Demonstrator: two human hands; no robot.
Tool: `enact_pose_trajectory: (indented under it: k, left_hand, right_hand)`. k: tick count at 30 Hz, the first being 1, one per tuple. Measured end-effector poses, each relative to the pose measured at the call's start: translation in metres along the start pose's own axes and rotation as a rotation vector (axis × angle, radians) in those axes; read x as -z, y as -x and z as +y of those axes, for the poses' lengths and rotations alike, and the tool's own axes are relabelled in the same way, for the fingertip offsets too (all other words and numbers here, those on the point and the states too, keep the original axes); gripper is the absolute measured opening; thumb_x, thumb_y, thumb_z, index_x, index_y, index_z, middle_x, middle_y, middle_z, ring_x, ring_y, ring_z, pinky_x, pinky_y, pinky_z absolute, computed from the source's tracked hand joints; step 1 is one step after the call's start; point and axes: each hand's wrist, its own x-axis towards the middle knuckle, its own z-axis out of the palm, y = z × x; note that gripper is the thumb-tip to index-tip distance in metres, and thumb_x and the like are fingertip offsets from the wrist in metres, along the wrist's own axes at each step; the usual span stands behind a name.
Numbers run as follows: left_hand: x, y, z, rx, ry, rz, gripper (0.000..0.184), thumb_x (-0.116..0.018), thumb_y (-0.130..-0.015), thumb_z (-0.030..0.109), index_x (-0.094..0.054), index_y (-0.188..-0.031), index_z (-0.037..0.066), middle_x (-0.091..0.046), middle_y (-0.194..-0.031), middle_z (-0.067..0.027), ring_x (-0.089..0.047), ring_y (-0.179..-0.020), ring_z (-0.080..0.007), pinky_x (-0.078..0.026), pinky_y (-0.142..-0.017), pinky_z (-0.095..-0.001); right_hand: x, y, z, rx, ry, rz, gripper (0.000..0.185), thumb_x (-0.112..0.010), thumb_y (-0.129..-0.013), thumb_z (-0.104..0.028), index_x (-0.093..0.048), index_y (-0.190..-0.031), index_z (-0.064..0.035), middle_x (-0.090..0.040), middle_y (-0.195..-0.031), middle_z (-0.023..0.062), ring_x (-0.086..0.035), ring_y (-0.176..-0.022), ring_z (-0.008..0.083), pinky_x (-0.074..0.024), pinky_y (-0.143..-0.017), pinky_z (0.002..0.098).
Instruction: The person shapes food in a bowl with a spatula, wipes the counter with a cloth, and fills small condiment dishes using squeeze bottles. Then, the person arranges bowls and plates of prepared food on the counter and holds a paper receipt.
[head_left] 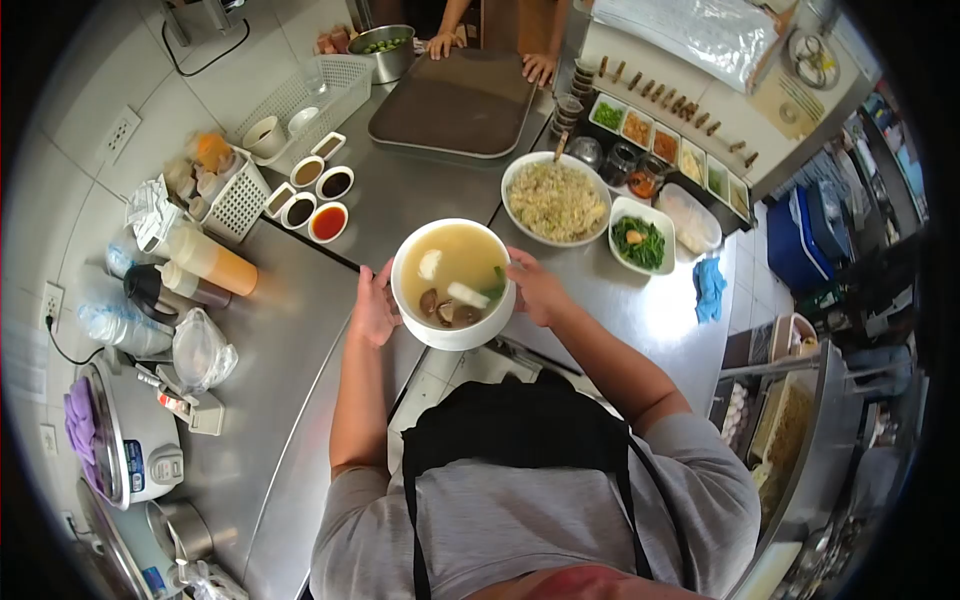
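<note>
Between my two hands I hold a white bowl of soup (455, 335), raised near the front edge of the steel counter. Pale broth fills it, with mushroom pieces, white chunks and something green in it. My left hand (374, 305) grips the bowl's left side, and my right hand (537, 287) grips its right side. Some fingers are hidden by the bowl. To the right of it stand a large bowl of fried rice (556, 200) with a spoon handle sticking up and a square white dish of leafy greens (643, 238).
Across the counter, another person's hands (540, 68) rest by a brown tray (455, 105). Small sauce dishes (328, 222) sit at left, near squeeze bottles (212, 258) and a rice cooker (150, 450). Topping containers (665, 145) and a blue cloth (709, 290) are at right.
</note>
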Motion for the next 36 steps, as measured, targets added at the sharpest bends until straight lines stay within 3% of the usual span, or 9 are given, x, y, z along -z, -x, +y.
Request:
enact_pose_trajectory:
  k: [6, 15, 19, 23, 27, 30, 36]
  left_hand:
    - [-0.004, -0.051, 0.025, -0.028, -0.005, 0.027, 0.070, -0.009, -0.082, 0.060, -0.023, -0.133, 0.014, -0.025, -0.136, -0.0079, -0.018, -0.125, -0.0282, -0.010, -0.098, -0.0548]
    - [0.025, -0.113, 0.058, -0.002, 0.062, 0.044, 0.074, -0.012, -0.080, 0.064, -0.023, -0.132, 0.013, -0.022, -0.137, -0.0068, -0.015, -0.126, -0.0276, -0.005, -0.096, -0.0568]
    - [0.031, -0.134, 0.070, -0.006, 0.080, 0.047, 0.074, -0.012, -0.080, 0.064, -0.022, -0.133, 0.013, -0.023, -0.136, -0.0069, -0.016, -0.126, -0.0275, -0.005, -0.096, -0.0560]
    - [0.036, -0.154, 0.077, -0.060, 0.078, 0.000, 0.076, -0.014, -0.079, 0.066, -0.022, -0.133, 0.014, -0.025, -0.136, -0.0044, -0.021, -0.125, -0.0267, -0.013, -0.096, -0.0550]
    - [0.037, -0.174, 0.081, -0.099, 0.103, -0.012, 0.075, -0.016, -0.080, 0.064, -0.020, -0.133, 0.012, -0.023, -0.136, -0.0073, -0.021, -0.125, -0.0277, -0.014, -0.098, -0.0520]
    - [0.037, -0.180, 0.085, -0.121, 0.088, -0.031, 0.077, -0.019, -0.079, 0.065, -0.018, -0.133, 0.011, -0.023, -0.136, -0.0091, -0.021, -0.125, -0.0282, -0.016, -0.098, -0.0524]
    - [0.034, -0.179, 0.088, -0.121, 0.071, -0.007, 0.075, -0.023, -0.079, 0.065, -0.023, -0.131, 0.011, -0.025, -0.134, -0.0093, -0.024, -0.123, -0.0279, -0.020, -0.096, -0.0537]
  right_hand:
    - [0.005, -0.054, -0.014, 0.035, -0.093, -0.022, 0.041, -0.041, -0.085, -0.022, -0.033, -0.125, -0.0201, -0.049, -0.109, -0.0003, -0.052, -0.092, 0.0133, -0.0421, -0.076, 0.0364]
    - [-0.020, -0.111, -0.056, -0.036, -0.085, 0.061, 0.039, -0.039, -0.086, -0.020, -0.034, -0.124, -0.0198, -0.046, -0.113, 0.0013, -0.046, -0.099, 0.0141, -0.0393, -0.080, 0.0377]
    - [-0.028, -0.141, -0.065, 0.071, -0.182, 0.090, 0.041, -0.040, -0.084, -0.019, -0.035, -0.124, -0.0084, -0.045, -0.118, 0.0074, -0.041, -0.109, 0.0194, -0.0352, -0.089, 0.0354]
    - [-0.035, -0.162, -0.078, 0.097, -0.190, 0.126, 0.042, -0.038, -0.085, -0.026, -0.037, -0.123, -0.0083, -0.044, -0.119, 0.0080, -0.039, -0.111, 0.0204, -0.0295, -0.094, 0.0343]
    - [-0.046, -0.163, -0.108, 0.003, -0.249, 0.145, 0.041, -0.035, -0.086, -0.033, -0.040, -0.120, -0.0086, -0.043, -0.120, 0.0085, -0.036, -0.113, 0.0206, -0.0257, -0.096, 0.0355]
    - [-0.038, -0.178, -0.111, 0.006, -0.215, 0.052, 0.042, -0.034, -0.087, -0.036, -0.040, -0.118, -0.0090, -0.042, -0.121, 0.0085, -0.036, -0.113, 0.0207, -0.0260, -0.096, 0.0383]
    - [-0.034, -0.189, -0.116, -0.050, -0.177, 0.072, 0.045, -0.032, -0.088, -0.042, -0.038, -0.118, -0.0100, -0.045, -0.117, 0.0072, -0.041, -0.109, 0.0219, -0.0308, -0.092, 0.0427]
